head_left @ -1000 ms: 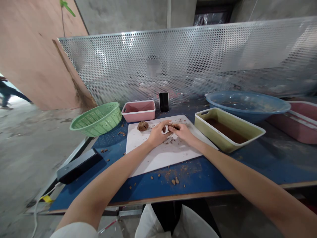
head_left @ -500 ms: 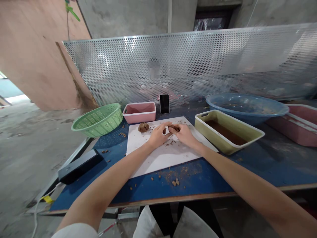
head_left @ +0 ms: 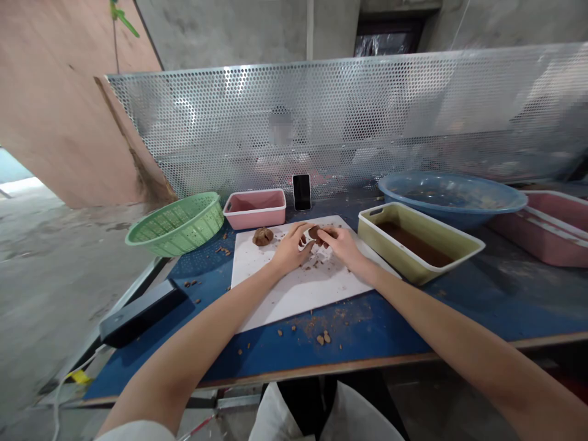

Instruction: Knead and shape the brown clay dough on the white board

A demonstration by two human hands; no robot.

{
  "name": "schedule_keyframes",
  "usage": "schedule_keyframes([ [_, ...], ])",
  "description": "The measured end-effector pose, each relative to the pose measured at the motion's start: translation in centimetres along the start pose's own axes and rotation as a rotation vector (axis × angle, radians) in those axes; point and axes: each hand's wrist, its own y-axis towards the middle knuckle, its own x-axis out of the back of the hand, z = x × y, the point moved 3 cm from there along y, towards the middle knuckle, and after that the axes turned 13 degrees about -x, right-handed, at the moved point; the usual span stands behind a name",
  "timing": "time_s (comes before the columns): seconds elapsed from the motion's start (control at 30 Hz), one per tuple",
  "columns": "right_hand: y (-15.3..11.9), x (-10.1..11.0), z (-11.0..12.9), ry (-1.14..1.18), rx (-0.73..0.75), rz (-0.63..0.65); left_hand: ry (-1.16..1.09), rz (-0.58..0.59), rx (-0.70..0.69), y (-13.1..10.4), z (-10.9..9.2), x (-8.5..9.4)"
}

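Observation:
A brown clay-like lump (head_left: 315,233) is between my hands above the white board (head_left: 285,293). My right hand (head_left: 343,246) grips it from the right, with thumb and fingers closed round it. My left hand (head_left: 290,250) is at the lump's left side, fingers curved and thumb held apart, leaving a gap between them. Whether its fingertips touch the lump I cannot tell. A larger, cracked, rounded brown lump (head_left: 263,236) lies on the board's far left part. Brown crumbs are scattered on the board under my hands.
An olive bin (head_left: 420,245) with brown liquid stands right of the board, a blue basin (head_left: 452,211) behind it. A pink bin (head_left: 255,217), a phone (head_left: 302,192) and a green basket (head_left: 177,223) stand farther back. A dark box (head_left: 142,311) lies left; pebbles (head_left: 324,337) lie near the front edge.
My left thumb has moved away from the lump, widening the gap to its fingers. The lump has turned slightly in my right hand. The whole view has shifted a little.

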Motion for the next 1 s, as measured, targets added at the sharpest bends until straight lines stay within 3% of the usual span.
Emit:
schedule_keyframes([
  [0.4, 0.2, -0.5, -0.9, -0.066, -0.043, 0.090, -0.014, -0.035, 0.025, 0.1, 0.5, -0.2],
  [0.67, -0.8, -0.5, 0.4, -0.152, 0.051, 0.070, 0.023, 0.001, -0.038, 0.2, 0.4, 0.0],
  [1.0, -0.5, -0.9, -0.1, -0.066, -0.020, 0.194, -0.013, 0.041, -0.107, 0.1, -0.6, 0.1],
])
